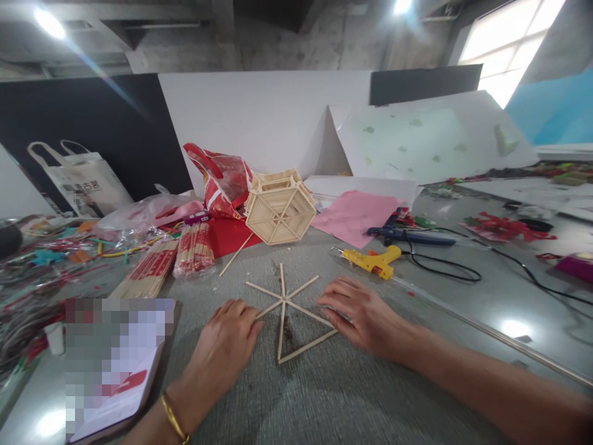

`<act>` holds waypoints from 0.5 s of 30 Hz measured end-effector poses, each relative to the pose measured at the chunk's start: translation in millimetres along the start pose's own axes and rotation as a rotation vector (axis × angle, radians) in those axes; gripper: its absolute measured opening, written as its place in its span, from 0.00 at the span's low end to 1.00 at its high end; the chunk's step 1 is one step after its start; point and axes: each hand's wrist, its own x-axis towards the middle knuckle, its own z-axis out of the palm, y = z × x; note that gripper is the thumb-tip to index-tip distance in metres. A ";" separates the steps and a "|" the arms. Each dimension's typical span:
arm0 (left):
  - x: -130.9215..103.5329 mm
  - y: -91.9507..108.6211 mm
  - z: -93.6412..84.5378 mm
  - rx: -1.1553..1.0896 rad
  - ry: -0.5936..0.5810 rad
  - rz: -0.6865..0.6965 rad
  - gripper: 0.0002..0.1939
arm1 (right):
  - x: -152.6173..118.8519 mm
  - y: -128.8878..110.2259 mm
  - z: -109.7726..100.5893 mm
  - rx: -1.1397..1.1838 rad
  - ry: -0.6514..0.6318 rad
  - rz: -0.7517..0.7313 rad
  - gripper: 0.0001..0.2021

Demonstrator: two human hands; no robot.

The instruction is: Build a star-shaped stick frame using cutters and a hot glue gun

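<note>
Six thin wooden sticks form a star-shaped frame (283, 300) flat on the grey table, with one more stick (308, 345) joining two of its tips at the lower right. My left hand (231, 330) rests at the frame's lower-left arm, its fingers bent around the tip of that stick. On the other side my right hand (359, 312) is at the lower-right arm, thumb and fingers near the corner where two sticks meet; its fingertips partly cover that tip. Behind the frame stands a hexagonal stick-built piece (280, 210), tilted, with a loose stick (236, 254) beside it.
A yellow glue gun (375, 259) with a black cord lies at right, near blue-handled pliers (412, 235) and a long rod (491, 330). Stick bundles (194, 248), a tablet-like device (120, 371) and mixed craft materials fill the left. Pink paper (356, 214) lies behind.
</note>
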 end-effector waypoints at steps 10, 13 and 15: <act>0.2 0.3 -0.1 0.007 -0.001 0.006 0.12 | 0.1 1.8 -0.3 0.014 0.017 -0.010 0.09; 0.8 -0.4 0.7 0.007 0.003 0.000 0.12 | -0.9 0.4 -0.5 0.017 0.052 -0.019 0.09; 1.5 0.3 -0.1 0.006 0.006 -0.004 0.12 | -1.5 -1.5 -2.0 0.018 0.090 -0.006 0.09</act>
